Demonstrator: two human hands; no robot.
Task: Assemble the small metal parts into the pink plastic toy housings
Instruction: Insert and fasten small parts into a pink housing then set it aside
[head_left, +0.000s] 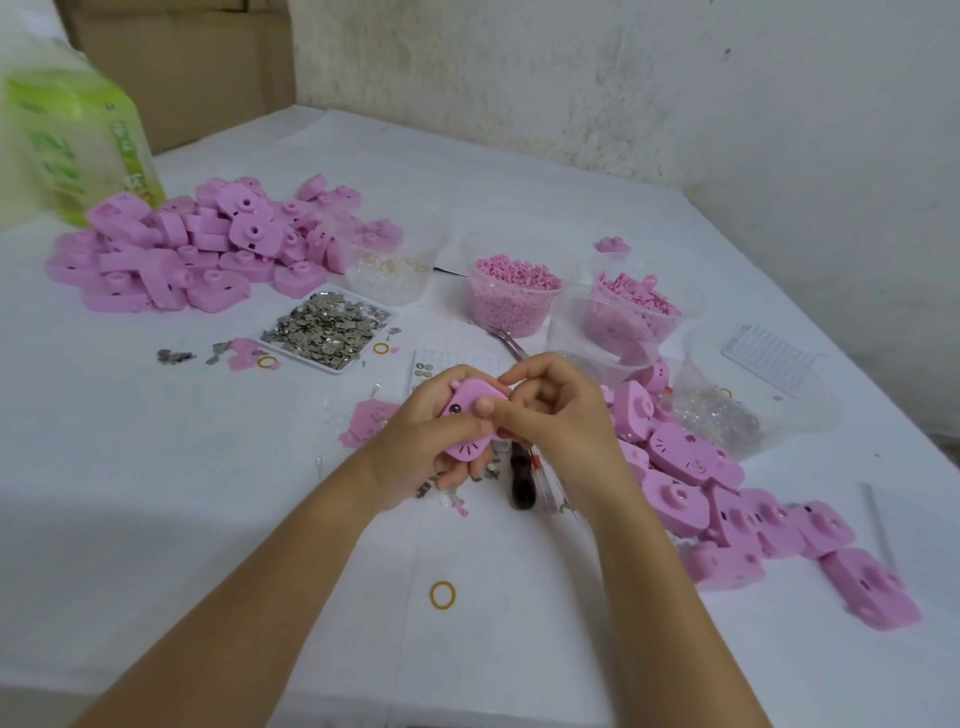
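Note:
My left hand (431, 441) grips a pink toy housing (470, 415) above the middle of the table, fingers curled under it. My right hand (550, 410) presses its thumb on the housing's face, the other fingers curled beside its edge. A white tray (340, 364) of small metal parts (327, 327) lies behind the hands, to the left. A few loose metal parts (488, 470) lie under the hands. Whether a metal part is between my fingers is hidden.
Pink housings are piled at back left (197, 254) and along the right (737, 509). Clear tubs hold pink pellets (514, 296), pink bits (639, 306) and clear pieces (717, 415). A dark-handled tool (522, 483) lies under my right hand. A rubber band (442, 595) lies near.

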